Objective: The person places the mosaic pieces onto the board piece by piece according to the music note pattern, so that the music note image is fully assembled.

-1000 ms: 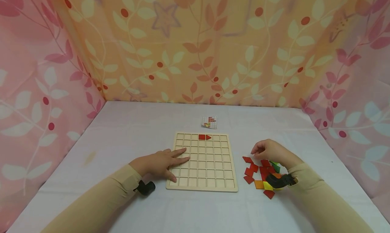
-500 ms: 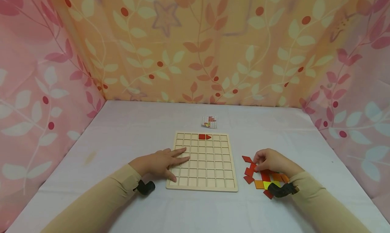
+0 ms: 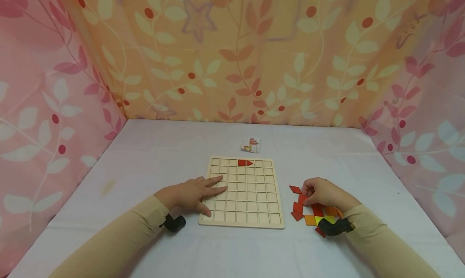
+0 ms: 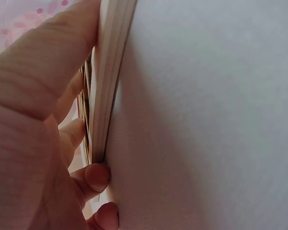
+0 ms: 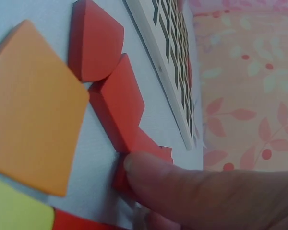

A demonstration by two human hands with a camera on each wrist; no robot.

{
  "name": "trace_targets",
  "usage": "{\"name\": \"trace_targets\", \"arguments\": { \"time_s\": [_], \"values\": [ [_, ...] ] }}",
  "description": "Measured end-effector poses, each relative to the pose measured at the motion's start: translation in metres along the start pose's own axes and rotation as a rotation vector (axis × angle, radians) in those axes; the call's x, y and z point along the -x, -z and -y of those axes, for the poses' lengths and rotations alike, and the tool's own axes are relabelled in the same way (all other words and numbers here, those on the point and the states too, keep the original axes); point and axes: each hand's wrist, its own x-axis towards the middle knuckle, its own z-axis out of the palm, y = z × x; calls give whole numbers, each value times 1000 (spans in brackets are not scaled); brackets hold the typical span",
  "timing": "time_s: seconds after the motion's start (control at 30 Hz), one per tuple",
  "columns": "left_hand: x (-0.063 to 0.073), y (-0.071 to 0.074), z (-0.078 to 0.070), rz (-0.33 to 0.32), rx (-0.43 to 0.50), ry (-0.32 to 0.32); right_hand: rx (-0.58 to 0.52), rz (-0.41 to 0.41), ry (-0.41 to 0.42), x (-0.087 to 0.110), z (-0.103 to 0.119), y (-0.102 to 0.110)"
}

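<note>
My left hand (image 3: pixel 187 195) rests on the left side of a wooden grid board (image 3: pixel 251 196), two fingers spread over the cells and the thumb by the lower corner. In the left wrist view, two fingertips (image 4: pixel 97 177) sit beside the board's edge. On the board's top row lie a red square tile (image 3: pixel 241 163) and a pointed red tile (image 3: pixel 249 163). Right of the board, my right hand (image 3: pixel 325 193) is over a loose pile and pinches a red tile (image 5: pixel 122 177). Its thumb (image 5: pixel 182 189) covers part of that tile; the other fingers are mostly hidden.
Around the right hand lie several red tiles (image 3: pixel 298 207), an orange tile (image 3: pixel 310 220) and a yellow tile (image 3: pixel 329 219). A small printed card (image 3: pixel 251 144) with a coloured pattern lies behind the board. Patterned cloth (image 3: pixel 232 55) walls in the white table.
My right hand has come down and slightly nearer onto the pile, and its fingers have closed on a red tile. The left hand keeps its place on the board.
</note>
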Motion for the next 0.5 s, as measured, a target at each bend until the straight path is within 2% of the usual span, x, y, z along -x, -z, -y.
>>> {"name": "trace_targets", "arguments": {
  "time_s": [0.5],
  "values": [
    [0,1,-2,9,29,25,-37,40,-24,-1,10,13]
  ]
}}
